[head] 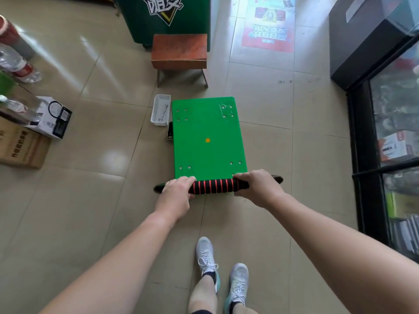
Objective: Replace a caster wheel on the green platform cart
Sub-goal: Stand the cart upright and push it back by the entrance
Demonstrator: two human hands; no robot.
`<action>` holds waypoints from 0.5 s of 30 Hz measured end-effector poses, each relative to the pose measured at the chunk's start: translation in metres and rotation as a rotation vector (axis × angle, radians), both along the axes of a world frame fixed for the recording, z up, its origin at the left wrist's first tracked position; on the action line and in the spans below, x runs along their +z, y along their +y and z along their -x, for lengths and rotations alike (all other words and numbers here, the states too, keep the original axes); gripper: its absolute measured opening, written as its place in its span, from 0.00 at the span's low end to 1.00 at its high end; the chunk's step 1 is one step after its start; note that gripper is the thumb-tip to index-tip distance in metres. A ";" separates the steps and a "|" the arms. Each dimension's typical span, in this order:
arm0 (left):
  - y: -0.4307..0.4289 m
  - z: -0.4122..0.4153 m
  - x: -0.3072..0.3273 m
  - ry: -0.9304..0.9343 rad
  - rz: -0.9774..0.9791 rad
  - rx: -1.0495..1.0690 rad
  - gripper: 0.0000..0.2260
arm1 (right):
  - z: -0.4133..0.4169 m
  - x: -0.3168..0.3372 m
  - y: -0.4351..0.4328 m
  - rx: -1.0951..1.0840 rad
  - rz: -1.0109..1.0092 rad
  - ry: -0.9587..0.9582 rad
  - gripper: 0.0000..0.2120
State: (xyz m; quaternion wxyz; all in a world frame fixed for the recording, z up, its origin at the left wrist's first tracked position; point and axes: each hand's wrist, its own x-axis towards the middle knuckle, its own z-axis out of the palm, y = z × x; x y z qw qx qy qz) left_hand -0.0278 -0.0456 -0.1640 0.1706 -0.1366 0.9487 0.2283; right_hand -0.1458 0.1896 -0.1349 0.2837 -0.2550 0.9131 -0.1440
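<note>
While the green cart (pixel 206 137) stands deck-up on the tiled floor in the middle of the scene, the person grips its striped foam handle (pixel 215 185) at the near end, with the left hand (pixel 175 191) wrapped round the left end and the right hand (pixel 256 186) round the right. A wrench (pixel 163 113) lies in a white basket (pixel 156 109) just beside the cart's far left corner. A dark wheel (pixel 170 130) sits on the floor just beside the left edge, apparently loose. Whether it is the old wheel or the spare cannot be told, and the underside is hidden. With the wrench idle and the cart upright, the job looks either not begun or finished and ready for a test roll.
</note>
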 end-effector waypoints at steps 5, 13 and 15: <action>0.035 -0.069 0.002 -0.024 0.022 0.000 0.23 | -0.067 -0.005 0.035 0.029 0.005 0.006 0.18; 0.082 -0.157 0.001 -0.061 -0.040 0.069 0.24 | -0.153 -0.012 0.082 0.043 0.049 -0.012 0.23; 0.085 -0.168 0.002 -0.075 -0.043 0.069 0.24 | -0.161 -0.010 0.086 0.060 0.046 -0.035 0.23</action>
